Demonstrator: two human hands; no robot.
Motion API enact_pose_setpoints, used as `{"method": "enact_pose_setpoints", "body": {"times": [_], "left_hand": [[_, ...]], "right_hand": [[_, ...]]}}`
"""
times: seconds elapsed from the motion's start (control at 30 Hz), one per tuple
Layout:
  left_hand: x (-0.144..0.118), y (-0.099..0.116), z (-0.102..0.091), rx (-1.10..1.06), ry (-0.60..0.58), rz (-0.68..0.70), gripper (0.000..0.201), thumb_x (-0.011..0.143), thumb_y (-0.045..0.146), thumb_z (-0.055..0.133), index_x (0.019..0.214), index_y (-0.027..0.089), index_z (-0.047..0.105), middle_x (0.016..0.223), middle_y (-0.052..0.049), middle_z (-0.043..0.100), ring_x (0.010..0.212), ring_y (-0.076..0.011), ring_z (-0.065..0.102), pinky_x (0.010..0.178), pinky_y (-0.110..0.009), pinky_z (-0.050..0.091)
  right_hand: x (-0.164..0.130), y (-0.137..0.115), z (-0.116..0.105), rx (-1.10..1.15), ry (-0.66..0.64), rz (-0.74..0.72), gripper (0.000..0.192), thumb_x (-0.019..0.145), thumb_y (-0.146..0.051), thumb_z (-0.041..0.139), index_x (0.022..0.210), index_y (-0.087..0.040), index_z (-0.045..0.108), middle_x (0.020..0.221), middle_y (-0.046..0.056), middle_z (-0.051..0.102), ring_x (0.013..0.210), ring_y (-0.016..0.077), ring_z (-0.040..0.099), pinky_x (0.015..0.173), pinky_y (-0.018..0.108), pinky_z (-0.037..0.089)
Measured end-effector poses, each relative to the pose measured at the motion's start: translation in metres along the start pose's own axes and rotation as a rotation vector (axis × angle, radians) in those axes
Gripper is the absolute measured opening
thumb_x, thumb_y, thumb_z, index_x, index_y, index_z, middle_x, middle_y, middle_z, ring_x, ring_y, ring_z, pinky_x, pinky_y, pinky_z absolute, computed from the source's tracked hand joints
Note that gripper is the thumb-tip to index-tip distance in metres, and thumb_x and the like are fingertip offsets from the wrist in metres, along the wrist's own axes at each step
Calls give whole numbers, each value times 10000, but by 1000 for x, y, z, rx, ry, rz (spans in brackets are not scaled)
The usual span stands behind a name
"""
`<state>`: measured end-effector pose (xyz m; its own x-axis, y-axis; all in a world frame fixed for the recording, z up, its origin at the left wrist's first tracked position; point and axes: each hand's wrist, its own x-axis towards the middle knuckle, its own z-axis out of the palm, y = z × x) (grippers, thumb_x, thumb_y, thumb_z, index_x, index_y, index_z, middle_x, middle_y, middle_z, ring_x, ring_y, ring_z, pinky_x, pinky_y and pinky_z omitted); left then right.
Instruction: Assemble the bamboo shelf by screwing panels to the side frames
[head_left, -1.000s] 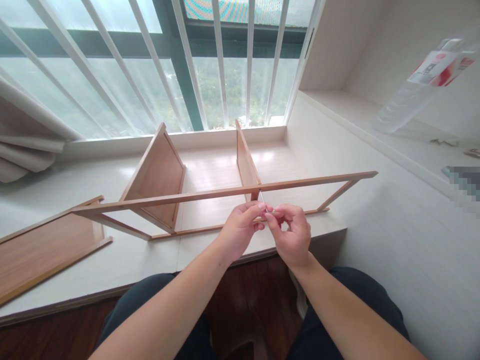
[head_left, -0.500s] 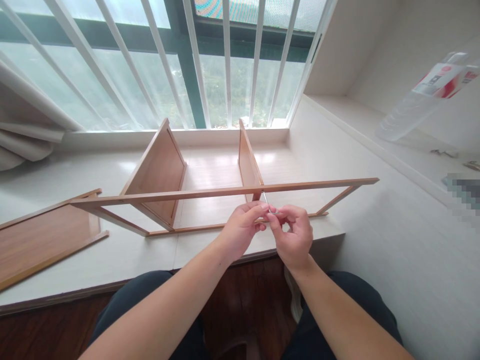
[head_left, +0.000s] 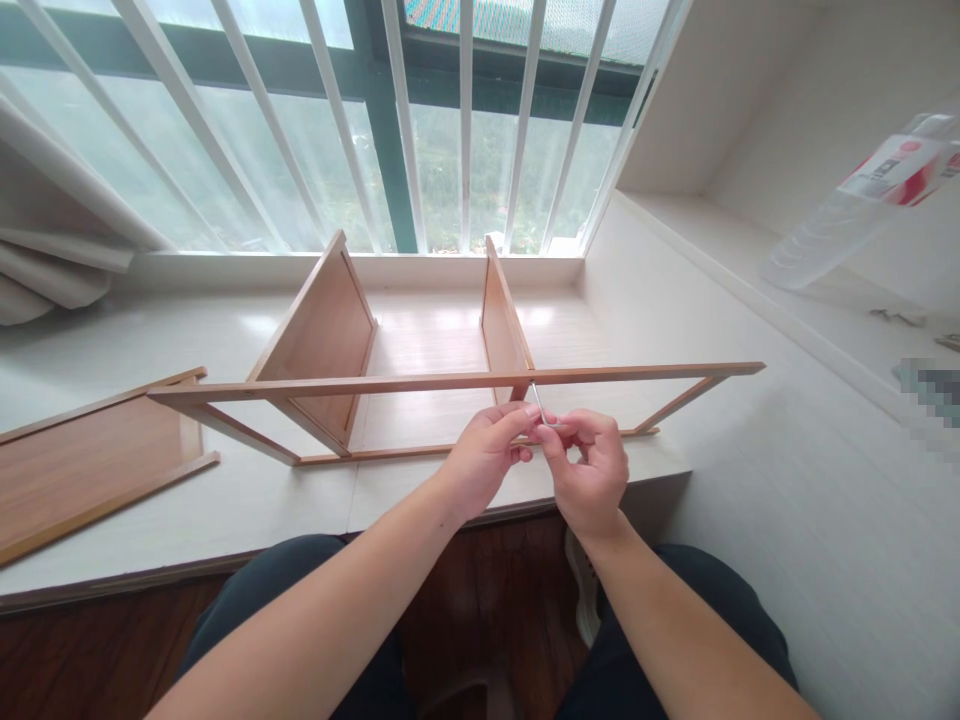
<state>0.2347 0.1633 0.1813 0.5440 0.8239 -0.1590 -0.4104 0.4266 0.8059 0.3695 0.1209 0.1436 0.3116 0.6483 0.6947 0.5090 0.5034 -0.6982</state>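
A half-built wooden shelf frame (head_left: 420, 383) lies on the white window ledge (head_left: 247, 510), with two upright divider panels (head_left: 322, 335) (head_left: 502, 320) between its long rails. My left hand (head_left: 487, 455) and my right hand (head_left: 592, 470) meet just below the front rail, near the right divider. Both pinch a thin metal hex key (head_left: 538, 402) whose tip points up at the rail's joint with that divider.
A loose wooden panel (head_left: 82, 470) lies flat at the ledge's left. A clear plastic bottle (head_left: 862, 205) rests on a side shelf at right. White window bars stand behind the frame, a folded curtain (head_left: 52, 270) at far left. My dark-trousered legs are over a dark wood floor.
The view has shifted slightly; my hands stay pinched together on the hex key at the same joint, with little visible movement.
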Motion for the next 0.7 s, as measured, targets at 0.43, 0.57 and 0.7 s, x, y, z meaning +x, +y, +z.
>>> {"method": "enact_pose_setpoints", "body": {"times": [0.43, 0.57, 0.7], "left_hand": [[-17, -34, -13, 375, 17, -29, 395, 908, 527, 558, 776, 178, 687, 826, -35, 607, 761, -155, 483, 660, -271, 370], [-21, -48, -9, 556, -98, -65, 326, 915, 404, 538, 721, 180, 674, 722, -8, 623, 719, -155, 501, 697, -281, 399], [-29, -61, -4, 770, -279, -64, 282, 938, 350, 522, 812, 186, 714, 835, -20, 721, 790, -185, 609, 763, -295, 464]], "right_hand": [[1, -1, -7, 47, -95, 22, 267, 918, -222, 747, 1118, -229, 571, 718, -56, 633, 606, 128, 624, 600, 272, 529], [-2, -3, -11, 44, -138, 19, 276, 920, -213, 734, 1135, -234, 563, 724, -55, 623, 616, 124, 590, 598, 266, 513], [-6, -5, -14, 34, -162, 29, 297, 941, -214, 698, 1197, -239, 550, 728, -53, 620, 628, 128, 583, 623, 280, 522]]}}
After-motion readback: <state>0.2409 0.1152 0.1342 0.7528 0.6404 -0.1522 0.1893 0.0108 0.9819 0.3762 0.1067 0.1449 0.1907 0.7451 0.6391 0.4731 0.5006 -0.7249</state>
